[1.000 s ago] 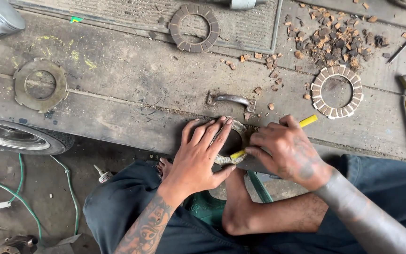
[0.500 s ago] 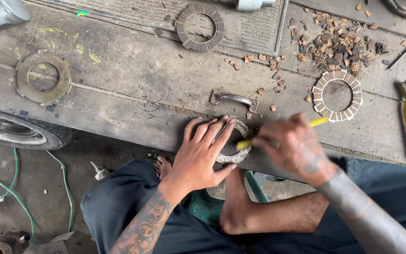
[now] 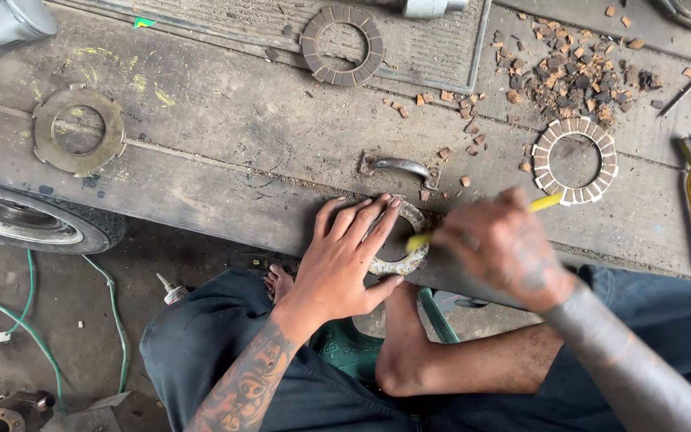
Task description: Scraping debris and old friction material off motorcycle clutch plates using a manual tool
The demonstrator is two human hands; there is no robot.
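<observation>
Now left hand (image 3: pixel 345 256) flat on ring plate (image 3: pixel 406 254); right hand (image 3: pixel 505 248) grips yellow tool (image 3: pixel 544 203).

A worn, grey metal ring plate (image 3: pixel 406 254) lies flat at the near edge of the concrete ledge (image 3: pixel 225 152), mostly covered. A yellow-handled tool (image 3: pixel 543 203), blurred and possibly a brush, angles across its right rim.

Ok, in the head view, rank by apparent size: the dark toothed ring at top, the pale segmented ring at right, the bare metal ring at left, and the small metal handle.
1. Bare metal ring, slightly the largest.
2. Dark toothed ring and pale segmented ring: too alike to rank.
3. Metal handle, clearly smallest.
</observation>
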